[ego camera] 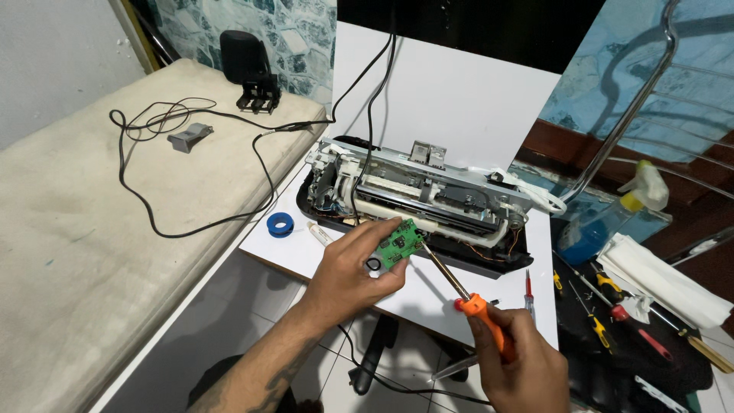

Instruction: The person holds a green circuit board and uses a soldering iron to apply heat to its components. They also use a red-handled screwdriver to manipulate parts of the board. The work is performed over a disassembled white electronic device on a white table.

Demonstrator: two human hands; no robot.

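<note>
My left hand [353, 268] pinches a small green circuit board [401, 243] in front of an opened printer chassis [428, 195] on a white table [451, 99]. My right hand [520, 352] grips the orange handle of a soldering iron [478, 307], whose metal tip reaches up to the right edge of the board. The printer's covers are off, so rollers, wires and a metal frame are exposed.
A blue tape roll [280, 224] and a small white tube [319, 232] lie left of the printer. A red screwdriver [527, 294] lies by my right hand. Screwdrivers [604, 306], a white cloth [661, 279] and a spray bottle [608, 218] are at right. Black cables [191, 122] cross the beige cushion.
</note>
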